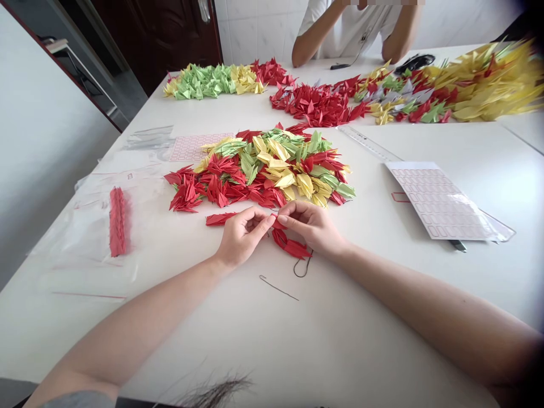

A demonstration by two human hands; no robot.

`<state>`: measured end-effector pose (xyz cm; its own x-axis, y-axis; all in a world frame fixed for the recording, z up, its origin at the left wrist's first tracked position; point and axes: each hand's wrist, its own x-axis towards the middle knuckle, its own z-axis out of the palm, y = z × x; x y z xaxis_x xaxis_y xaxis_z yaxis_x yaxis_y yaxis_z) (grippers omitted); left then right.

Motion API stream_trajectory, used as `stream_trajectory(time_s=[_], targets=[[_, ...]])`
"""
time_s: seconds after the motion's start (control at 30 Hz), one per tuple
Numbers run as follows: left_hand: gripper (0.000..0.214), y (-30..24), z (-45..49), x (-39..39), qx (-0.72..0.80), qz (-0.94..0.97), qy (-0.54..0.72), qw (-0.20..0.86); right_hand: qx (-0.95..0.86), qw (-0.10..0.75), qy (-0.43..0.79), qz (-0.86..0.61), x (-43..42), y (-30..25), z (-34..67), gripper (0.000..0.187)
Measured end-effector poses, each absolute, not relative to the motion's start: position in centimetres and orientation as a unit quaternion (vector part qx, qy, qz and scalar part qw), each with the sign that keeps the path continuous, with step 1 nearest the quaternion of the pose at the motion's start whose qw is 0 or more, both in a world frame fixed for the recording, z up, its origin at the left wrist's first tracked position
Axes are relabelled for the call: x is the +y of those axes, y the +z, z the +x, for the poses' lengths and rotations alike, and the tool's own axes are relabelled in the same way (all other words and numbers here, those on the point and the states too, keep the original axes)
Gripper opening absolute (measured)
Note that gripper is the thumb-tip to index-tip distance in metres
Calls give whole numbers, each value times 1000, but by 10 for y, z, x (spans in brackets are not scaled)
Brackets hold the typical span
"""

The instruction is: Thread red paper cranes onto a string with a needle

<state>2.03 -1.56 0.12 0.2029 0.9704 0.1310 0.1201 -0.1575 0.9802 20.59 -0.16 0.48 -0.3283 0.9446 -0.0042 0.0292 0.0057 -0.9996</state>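
Between my left hand (247, 231) and my right hand (312, 226), a small red folded-paper piece, looking like a paper crane (277, 223), is pinched by thumbs and fingers of both. Just below it lie more red folded cranes (293, 246), with a loop of dark cord (301, 271) by them. Another flat red crane (219, 219) rests beyond my left hand. Nearer me on the table is a thin hooked wire (278, 288). A pile of red, yellow and green paper cranes (276, 167) spreads right behind my hands.
Plastic bags (85, 226) lie on the left, one holding a red bundle (117, 222). A label sheet (442, 198) and a clear ruler (369, 143) are to the right. More cranes (317, 105) line the far side, where a person in a white shirt (340, 34) sits.
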Motion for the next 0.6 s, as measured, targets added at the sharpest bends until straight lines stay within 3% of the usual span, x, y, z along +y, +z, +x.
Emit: stream_trajectory(time_s=[0.13,0.33,0.6], targets=[[35,1,19,-15,455,609,455,465,-584,397,565,-427,0,6,206,55],[37,1,17,-13,453,601,464,467,-616,321,581,-424,1,8,208,50],[39,1,19,-13,433,595,449,507,-674,331,513,-417,-1,7,209,46]])
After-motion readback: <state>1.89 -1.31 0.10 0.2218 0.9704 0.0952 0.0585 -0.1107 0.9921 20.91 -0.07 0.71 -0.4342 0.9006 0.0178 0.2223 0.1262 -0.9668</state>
